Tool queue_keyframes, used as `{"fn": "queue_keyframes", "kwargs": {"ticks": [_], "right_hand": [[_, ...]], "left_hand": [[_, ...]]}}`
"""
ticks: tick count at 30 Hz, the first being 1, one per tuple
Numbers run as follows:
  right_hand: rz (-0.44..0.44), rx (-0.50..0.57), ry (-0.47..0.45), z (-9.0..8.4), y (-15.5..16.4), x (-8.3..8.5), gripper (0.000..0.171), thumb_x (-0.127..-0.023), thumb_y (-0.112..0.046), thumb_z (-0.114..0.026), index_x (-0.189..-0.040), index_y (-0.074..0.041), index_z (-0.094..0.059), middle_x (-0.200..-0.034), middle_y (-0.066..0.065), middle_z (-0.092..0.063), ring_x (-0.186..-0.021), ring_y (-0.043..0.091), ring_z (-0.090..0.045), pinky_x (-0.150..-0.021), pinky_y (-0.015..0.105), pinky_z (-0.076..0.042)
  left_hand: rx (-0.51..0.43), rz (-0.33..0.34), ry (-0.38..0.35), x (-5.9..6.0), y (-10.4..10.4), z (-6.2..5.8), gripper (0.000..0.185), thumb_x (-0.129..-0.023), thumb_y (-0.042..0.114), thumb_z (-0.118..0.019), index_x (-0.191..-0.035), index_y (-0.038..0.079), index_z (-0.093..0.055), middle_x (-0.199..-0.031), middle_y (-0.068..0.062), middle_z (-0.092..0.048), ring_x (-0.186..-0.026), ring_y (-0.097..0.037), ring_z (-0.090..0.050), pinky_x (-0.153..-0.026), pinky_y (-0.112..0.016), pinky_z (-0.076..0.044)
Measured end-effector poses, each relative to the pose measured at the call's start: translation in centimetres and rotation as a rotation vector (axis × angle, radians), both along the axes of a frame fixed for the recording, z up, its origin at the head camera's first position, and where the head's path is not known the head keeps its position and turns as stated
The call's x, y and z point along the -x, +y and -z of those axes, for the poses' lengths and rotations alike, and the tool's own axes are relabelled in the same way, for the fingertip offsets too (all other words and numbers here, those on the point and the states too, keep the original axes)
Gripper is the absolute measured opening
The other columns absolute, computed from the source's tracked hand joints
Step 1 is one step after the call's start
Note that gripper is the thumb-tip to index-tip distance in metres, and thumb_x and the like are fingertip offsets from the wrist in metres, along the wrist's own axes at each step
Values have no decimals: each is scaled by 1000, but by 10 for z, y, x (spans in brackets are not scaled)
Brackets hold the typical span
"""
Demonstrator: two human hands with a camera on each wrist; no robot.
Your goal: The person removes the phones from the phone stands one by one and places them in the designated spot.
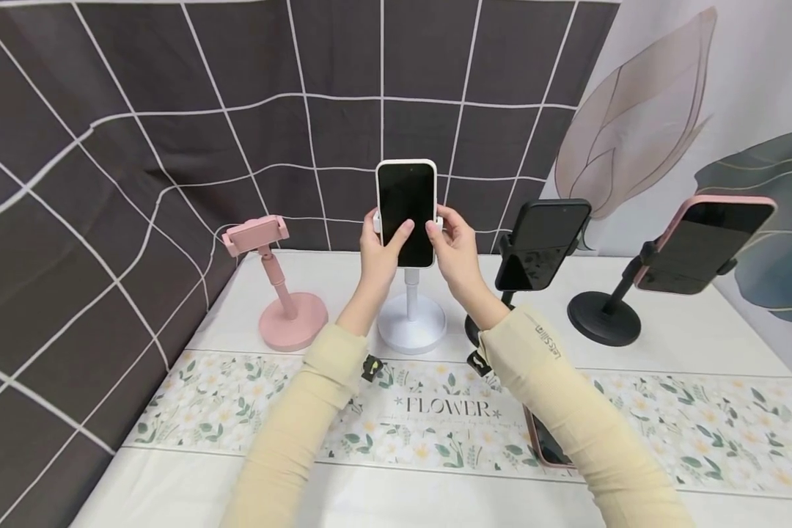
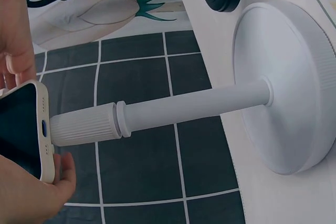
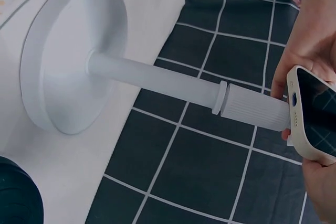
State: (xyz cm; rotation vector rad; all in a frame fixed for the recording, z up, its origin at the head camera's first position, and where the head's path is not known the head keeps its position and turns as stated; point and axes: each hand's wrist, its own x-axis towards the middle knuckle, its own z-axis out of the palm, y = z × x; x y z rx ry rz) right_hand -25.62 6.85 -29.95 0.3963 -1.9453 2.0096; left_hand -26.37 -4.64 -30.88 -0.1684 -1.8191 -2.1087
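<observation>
A white-framed phone (image 1: 407, 191) stands upright at the top of a white phone stand (image 1: 412, 323), its dark screen facing me. My left hand (image 1: 378, 257) grips the phone's left side, thumb laid on the screen and fingers curled behind. On the opposite side my right hand (image 1: 460, 258) grips it likewise, its thumb at the screen's edge. Small white clamp ends (image 1: 440, 221) of the holder show beside the phone. Both wrist views show the ribbed collar (image 2: 84, 126) just under the phone's lower end; the back of the holder is hidden.
A pink phone stand (image 1: 290, 315) is to the left. On the right are a black phone (image 1: 541, 246) in a black stand and a pink-edged phone (image 1: 699, 246) in another. Another phone (image 1: 548, 440) lies on the flowered cloth, partly under my right sleeve. Dark checked fabric (image 1: 343, 132) hangs behind.
</observation>
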Motion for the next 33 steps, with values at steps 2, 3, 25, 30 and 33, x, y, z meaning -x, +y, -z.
{"fn": "queue_keyframes", "kwargs": {"ticks": [2,3,25,30,33], "right_hand": [[-3,8,-4,0,0,0,33,-94,-2,-52,-126,8,-51,-98,-1,-53,-63,1,-44,-63,13,-39],[-3,9,-5,0,0,0,33,-95,-2,-51,-126,7,-51,-96,-2,-53,-62,1,-43,-61,13,-38],[-65,126,30,-7,6,-31,27,-94,1,-50,-119,11,-51,-78,-12,-52,-60,2,-37,-57,13,-34],[-57,117,56,-8,11,-54,22,-94,2,-50,-115,5,-54,-80,-12,-54,-65,1,-43,-62,13,-38],[-60,89,129,-9,15,-69,25,-95,-5,-53,-115,9,-53,-89,-11,-57,-74,2,-47,-68,14,-41]], "left_hand": [[0,-3,4,-1,0,-1,48,-89,9,-64,-131,3,-42,-122,-18,-57,-106,-25,-58,-93,-32,-49],[0,-6,4,-1,0,-1,48,-88,8,-64,-131,2,-42,-122,-19,-57,-107,-26,-58,-93,-32,-48],[-96,-28,10,-46,11,-15,45,-86,7,-67,-124,4,-43,-116,-12,-57,-97,-15,-58,-85,-29,-51],[-91,-27,44,-68,14,-18,43,-85,5,-67,-121,3,-45,-111,-10,-59,-91,-10,-58,-81,-25,-51],[-98,-7,58,-82,15,-19,42,-85,4,-67,-121,3,-46,-111,-12,-60,-90,-7,-59,-81,-24,-50]]}}
